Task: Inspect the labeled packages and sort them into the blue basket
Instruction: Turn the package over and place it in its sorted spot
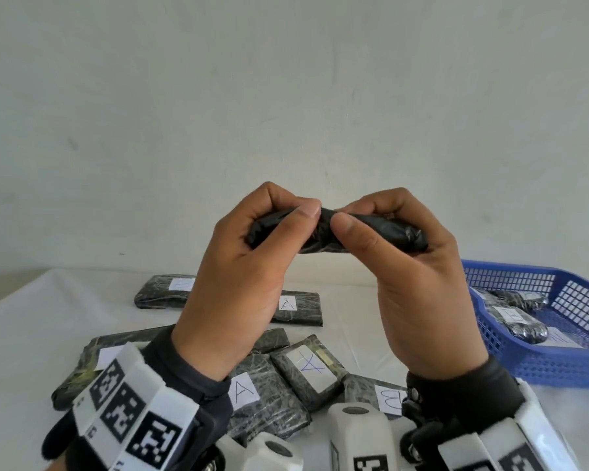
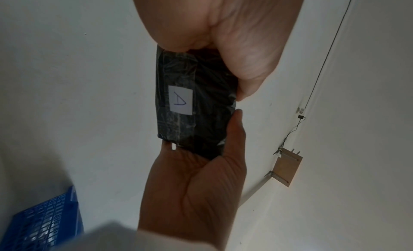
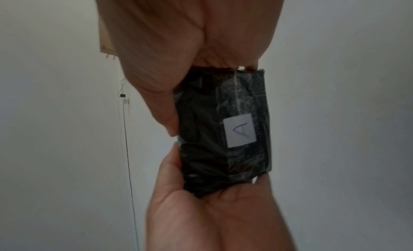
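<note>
Both hands hold one black wrapped package (image 1: 340, 232) up in the air above the table, one hand at each end. My left hand (image 1: 286, 212) pinches its left end with thumb and curled fingers, and my right hand (image 1: 371, 215) does the same on the right end. In the left wrist view the package (image 2: 196, 104) shows a white label (image 2: 180, 101) with a handwritten letter. The right wrist view shows the same package (image 3: 223, 131) and label (image 3: 240, 130), which reads like an A turned sideways. The blue basket (image 1: 541, 362) stands at the right and holds a few black packages (image 1: 514, 321).
Several black labeled packages lie on the white table below my hands: one marked A (image 1: 296, 307), one crossed (image 1: 310, 368), another A (image 1: 252, 392), one marked B (image 1: 385, 396), and a long one (image 1: 99, 362). A white wall stands behind.
</note>
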